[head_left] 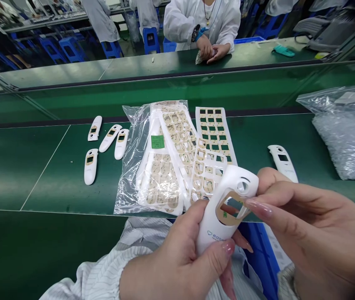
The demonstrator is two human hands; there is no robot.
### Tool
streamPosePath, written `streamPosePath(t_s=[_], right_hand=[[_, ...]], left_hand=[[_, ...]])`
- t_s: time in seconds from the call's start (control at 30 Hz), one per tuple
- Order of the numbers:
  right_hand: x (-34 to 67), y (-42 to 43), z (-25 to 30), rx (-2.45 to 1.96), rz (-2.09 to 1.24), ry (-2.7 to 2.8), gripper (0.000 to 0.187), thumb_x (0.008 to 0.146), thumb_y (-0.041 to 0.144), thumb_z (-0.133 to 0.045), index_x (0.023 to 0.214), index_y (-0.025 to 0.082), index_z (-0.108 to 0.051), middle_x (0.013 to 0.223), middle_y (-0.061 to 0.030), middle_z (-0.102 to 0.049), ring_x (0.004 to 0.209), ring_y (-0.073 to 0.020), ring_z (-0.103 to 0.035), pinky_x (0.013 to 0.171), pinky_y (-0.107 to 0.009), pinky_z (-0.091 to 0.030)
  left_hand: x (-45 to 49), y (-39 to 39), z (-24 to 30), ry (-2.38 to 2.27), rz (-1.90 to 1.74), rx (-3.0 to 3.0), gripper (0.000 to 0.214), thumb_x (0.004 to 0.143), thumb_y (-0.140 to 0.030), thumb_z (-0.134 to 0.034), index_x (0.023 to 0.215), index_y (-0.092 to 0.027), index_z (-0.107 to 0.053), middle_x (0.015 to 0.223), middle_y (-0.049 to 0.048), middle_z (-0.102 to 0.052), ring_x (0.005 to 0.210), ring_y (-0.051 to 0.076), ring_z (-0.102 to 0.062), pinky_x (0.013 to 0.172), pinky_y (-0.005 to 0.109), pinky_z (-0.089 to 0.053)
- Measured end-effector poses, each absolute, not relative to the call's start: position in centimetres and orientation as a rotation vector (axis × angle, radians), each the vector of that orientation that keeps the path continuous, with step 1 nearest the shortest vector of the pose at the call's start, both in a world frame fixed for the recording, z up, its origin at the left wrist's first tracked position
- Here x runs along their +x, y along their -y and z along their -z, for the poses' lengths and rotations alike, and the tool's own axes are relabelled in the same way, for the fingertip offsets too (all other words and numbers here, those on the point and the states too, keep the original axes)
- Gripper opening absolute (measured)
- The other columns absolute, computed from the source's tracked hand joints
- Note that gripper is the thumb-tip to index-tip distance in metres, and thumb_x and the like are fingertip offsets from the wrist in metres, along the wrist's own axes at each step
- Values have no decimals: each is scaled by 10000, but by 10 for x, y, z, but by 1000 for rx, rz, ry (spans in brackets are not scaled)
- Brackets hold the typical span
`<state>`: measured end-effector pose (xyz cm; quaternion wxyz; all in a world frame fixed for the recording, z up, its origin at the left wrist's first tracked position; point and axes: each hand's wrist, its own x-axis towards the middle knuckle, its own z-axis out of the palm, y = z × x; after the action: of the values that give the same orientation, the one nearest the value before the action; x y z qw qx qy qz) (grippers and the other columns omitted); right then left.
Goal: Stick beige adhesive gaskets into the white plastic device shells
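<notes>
Both my hands hold a white plastic device shell [210, 223] above the green belt. My left hand [177, 262] grips its lower half, and my right hand [308, 221] pinches its upper end. A tan adhesive ring [229, 210] lines the shell's window. Just beyond lies a clear plastic bag [129, 175] holding white-backed sheets of tan adhesive pieces [176, 146]. Beside it sits a sheet with dark green squares [215, 133]. Several similar shells [91, 166] lie on the belt at left, and another shell [283, 162] lies past my right hand.
A green conveyor belt [49, 166] runs crosswise. A bulging plastic bag [344, 133] sits at right, and a blue crate [258, 250] lies below the belt. Across a far bench [152, 62], a co-worker's hands [210, 50] hold something pale. Blue stools stand behind.
</notes>
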<state>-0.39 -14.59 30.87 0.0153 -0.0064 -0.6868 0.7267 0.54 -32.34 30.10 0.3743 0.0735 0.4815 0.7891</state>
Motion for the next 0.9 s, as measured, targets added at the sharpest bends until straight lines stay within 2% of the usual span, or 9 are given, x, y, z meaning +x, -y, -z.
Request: streamPosePath(t_s=[0.33,0.9], right_hand=[[2,144,-304,-84,-2292,2130,23,758,203,-698,764,225,-701,757,-26,-507,657,-127,-549,502,-233,-521],[6,142,-297,-178,-2238,2176,39,751,255,-712,783,243,-693,832,-23,-529,732,-126,-568,546,-199,-520]], left_hand=[[7,323,-302,-1258,-2010,184,387,878,-389,-544,1199,-220,-410,1031,80,-565,507,14,-496,530,180,-486],[8,324,-300,-1257,-2048,247,324,894,-360,-525,1157,-211,-409,1041,78,-564,526,4,-489,530,159,-484]])
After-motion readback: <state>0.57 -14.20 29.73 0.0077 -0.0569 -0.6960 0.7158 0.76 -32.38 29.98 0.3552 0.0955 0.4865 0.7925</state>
